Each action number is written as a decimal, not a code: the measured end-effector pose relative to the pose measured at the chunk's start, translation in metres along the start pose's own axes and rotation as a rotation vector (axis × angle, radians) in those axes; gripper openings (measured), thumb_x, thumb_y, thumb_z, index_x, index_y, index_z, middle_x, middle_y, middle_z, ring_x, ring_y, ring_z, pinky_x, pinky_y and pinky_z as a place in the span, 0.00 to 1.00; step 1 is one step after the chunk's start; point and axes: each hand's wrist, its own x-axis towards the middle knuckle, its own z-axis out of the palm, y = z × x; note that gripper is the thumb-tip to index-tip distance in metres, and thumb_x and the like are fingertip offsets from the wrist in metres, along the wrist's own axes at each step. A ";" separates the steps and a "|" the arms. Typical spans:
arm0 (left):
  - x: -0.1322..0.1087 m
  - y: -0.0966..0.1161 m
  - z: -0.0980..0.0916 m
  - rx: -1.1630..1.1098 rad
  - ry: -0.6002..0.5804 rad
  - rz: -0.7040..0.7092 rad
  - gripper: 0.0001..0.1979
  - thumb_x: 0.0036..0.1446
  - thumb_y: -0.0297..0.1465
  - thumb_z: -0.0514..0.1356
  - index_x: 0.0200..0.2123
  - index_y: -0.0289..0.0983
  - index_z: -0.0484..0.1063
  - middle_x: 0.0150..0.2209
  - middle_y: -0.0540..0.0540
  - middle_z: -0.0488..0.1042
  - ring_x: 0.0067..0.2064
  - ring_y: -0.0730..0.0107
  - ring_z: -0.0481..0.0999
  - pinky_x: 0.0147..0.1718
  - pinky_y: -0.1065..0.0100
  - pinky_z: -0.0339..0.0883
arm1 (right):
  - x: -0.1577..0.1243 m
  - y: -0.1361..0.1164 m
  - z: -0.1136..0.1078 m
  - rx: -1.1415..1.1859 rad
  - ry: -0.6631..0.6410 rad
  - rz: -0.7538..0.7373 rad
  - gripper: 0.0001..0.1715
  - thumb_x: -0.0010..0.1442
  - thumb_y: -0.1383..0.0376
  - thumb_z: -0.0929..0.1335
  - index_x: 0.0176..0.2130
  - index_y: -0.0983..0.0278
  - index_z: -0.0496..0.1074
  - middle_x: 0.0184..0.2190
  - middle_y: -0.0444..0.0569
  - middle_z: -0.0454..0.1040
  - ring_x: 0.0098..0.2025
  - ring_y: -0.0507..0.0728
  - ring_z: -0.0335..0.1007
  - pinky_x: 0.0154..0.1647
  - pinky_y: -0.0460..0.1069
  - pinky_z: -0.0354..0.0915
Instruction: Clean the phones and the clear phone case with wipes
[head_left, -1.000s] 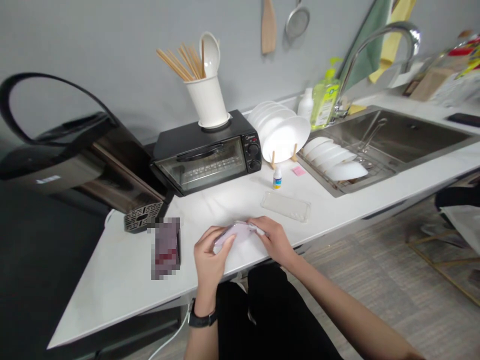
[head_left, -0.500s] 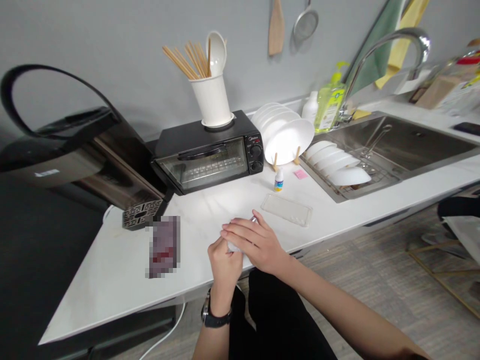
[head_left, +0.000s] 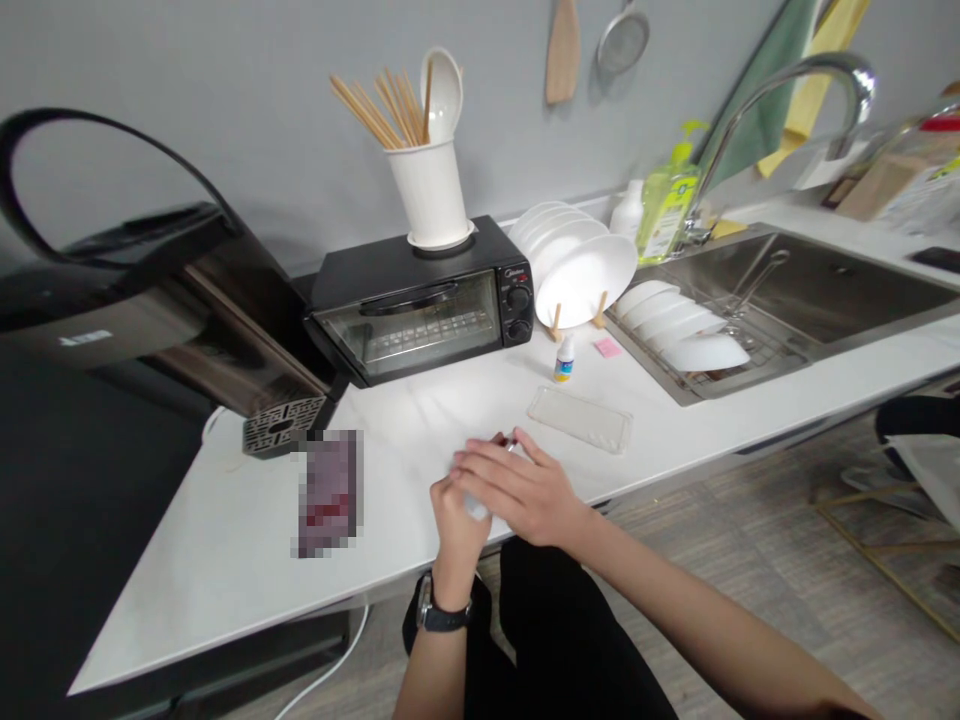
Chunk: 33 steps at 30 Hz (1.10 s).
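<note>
Over the counter's front edge, my two hands are together around a pale object (head_left: pixel 475 507), most of it hidden by the fingers, so I cannot make out its kind. My left hand (head_left: pixel 459 520) is closed around it from the left and below. Across its top lies my right hand (head_left: pixel 521 487), with the fingers side by side and curved over it. A small shiny edge shows beyond the right fingers. On the counter just past the hands lies a clear phone case (head_left: pixel 581 419). Behind the case stand a small white bottle with a blue and yellow label (head_left: pixel 564 360) and a pink square packet (head_left: pixel 607 347).
A blurred-out purple item (head_left: pixel 330 492) lies left on the white counter (head_left: pixel 225 560), near a black drink machine (head_left: pixel 247 330). A toaster oven (head_left: pixel 420 310) bears a chopstick holder (head_left: pixel 431 195). Plates (head_left: pixel 585 280), a soap bottle (head_left: pixel 667 210) and a sink (head_left: pixel 832 270) with bowls stand right.
Both hands have shifted slightly right in the picture, still around the pale object. The whole view has moved a little too. The things on the counter stay in place.
</note>
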 end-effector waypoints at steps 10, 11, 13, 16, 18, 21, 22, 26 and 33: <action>0.002 0.009 0.002 -0.014 0.082 0.047 0.12 0.64 0.26 0.57 0.36 0.38 0.82 0.30 0.44 0.84 0.28 0.64 0.81 0.32 0.67 0.75 | -0.001 0.007 -0.011 -0.053 0.030 0.164 0.34 0.74 0.71 0.58 0.75 0.62 0.60 0.64 0.52 0.78 0.75 0.58 0.63 0.80 0.60 0.48; 0.002 0.009 0.002 -0.017 0.076 0.045 0.12 0.63 0.25 0.57 0.35 0.37 0.82 0.29 0.44 0.84 0.27 0.64 0.81 0.32 0.67 0.75 | -0.001 0.005 -0.012 -0.048 0.030 0.145 0.34 0.74 0.71 0.57 0.75 0.62 0.59 0.64 0.52 0.78 0.75 0.57 0.63 0.80 0.59 0.48; 0.001 0.009 0.001 -0.017 0.071 0.049 0.12 0.63 0.25 0.57 0.34 0.37 0.82 0.27 0.44 0.82 0.26 0.64 0.80 0.31 0.66 0.75 | -0.001 0.003 -0.011 -0.041 0.007 0.082 0.34 0.74 0.71 0.56 0.76 0.62 0.58 0.64 0.52 0.78 0.74 0.56 0.64 0.80 0.57 0.49; 0.000 0.008 0.001 -0.018 0.071 0.057 0.13 0.63 0.25 0.57 0.39 0.37 0.83 0.30 0.44 0.84 0.29 0.63 0.82 0.35 0.66 0.76 | -0.003 0.002 -0.011 -0.053 0.016 0.169 0.35 0.74 0.70 0.57 0.76 0.60 0.58 0.65 0.52 0.77 0.74 0.59 0.64 0.79 0.61 0.51; 0.000 0.008 0.001 -0.019 0.070 0.078 0.14 0.62 0.23 0.56 0.38 0.37 0.83 0.29 0.44 0.83 0.29 0.62 0.82 0.34 0.66 0.76 | -0.003 0.002 -0.011 -0.040 -0.011 0.126 0.35 0.74 0.70 0.57 0.76 0.59 0.58 0.64 0.51 0.78 0.73 0.58 0.66 0.77 0.60 0.56; 0.000 0.008 0.001 -0.018 0.077 0.084 0.14 0.62 0.22 0.56 0.36 0.37 0.82 0.29 0.44 0.83 0.30 0.62 0.83 0.34 0.66 0.76 | -0.002 0.002 -0.013 -0.047 -0.013 0.121 0.35 0.74 0.71 0.57 0.75 0.58 0.59 0.64 0.49 0.78 0.74 0.57 0.64 0.77 0.59 0.56; 0.000 0.008 0.002 -0.014 0.083 0.082 0.14 0.62 0.22 0.56 0.37 0.37 0.82 0.30 0.44 0.84 0.31 0.61 0.84 0.35 0.66 0.76 | -0.001 0.003 -0.014 -0.050 0.003 0.161 0.35 0.73 0.72 0.57 0.75 0.59 0.59 0.64 0.50 0.78 0.75 0.58 0.62 0.78 0.60 0.55; 0.002 0.010 0.001 0.012 0.086 0.104 0.14 0.63 0.23 0.55 0.35 0.37 0.82 0.29 0.44 0.84 0.28 0.63 0.83 0.32 0.67 0.76 | 0.000 0.004 -0.015 -0.030 -0.042 0.093 0.35 0.74 0.72 0.57 0.75 0.61 0.58 0.63 0.50 0.79 0.75 0.57 0.62 0.79 0.60 0.53; 0.000 0.011 0.000 0.005 0.093 0.069 0.15 0.61 0.22 0.55 0.38 0.38 0.83 0.32 0.44 0.86 0.30 0.63 0.84 0.33 0.67 0.77 | -0.005 0.004 -0.014 -0.054 -0.047 0.151 0.37 0.73 0.71 0.58 0.77 0.58 0.55 0.66 0.49 0.76 0.76 0.59 0.60 0.81 0.63 0.46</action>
